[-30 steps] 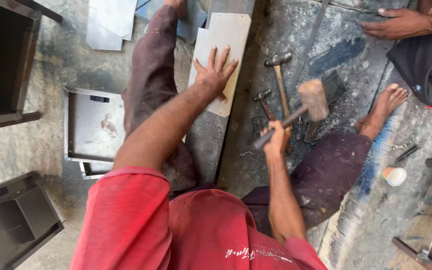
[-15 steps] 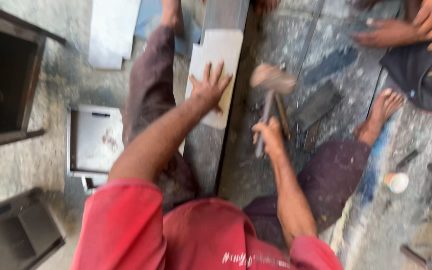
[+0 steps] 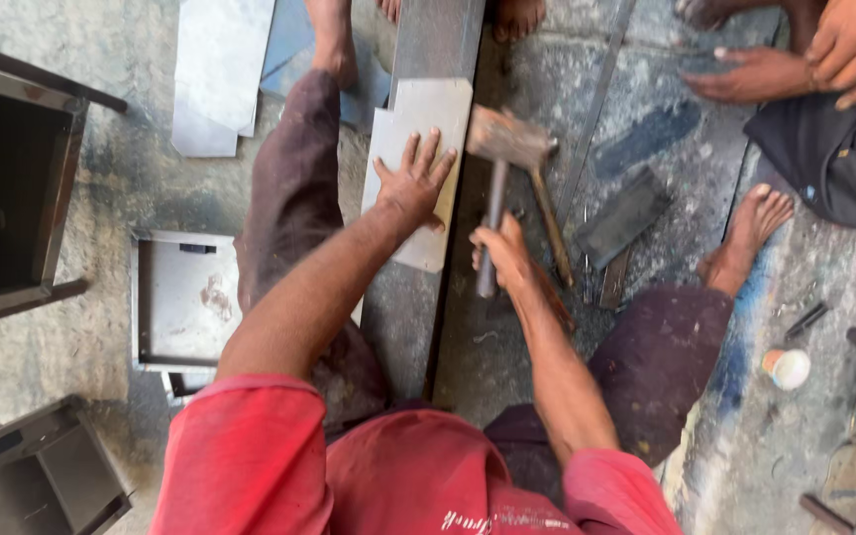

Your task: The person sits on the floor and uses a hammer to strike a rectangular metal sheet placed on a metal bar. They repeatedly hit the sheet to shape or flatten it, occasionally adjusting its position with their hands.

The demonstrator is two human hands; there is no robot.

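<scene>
A flat metal sheet [image 3: 416, 168] is pinned under the left hand [image 3: 413, 183], its fingers [image 3: 426, 154] spread flat, on a long steel beam [image 3: 426, 297] laid across the floor [image 3: 646, 119]. A hammer [image 3: 499, 178] is gripped by its handle in the right hand [image 3: 499, 253], fingers curled tight, its head just at the sheet's 3 o'clock edge. A second hammer [image 3: 552, 233] lies at the right hand's 2 o'clock.
</scene>
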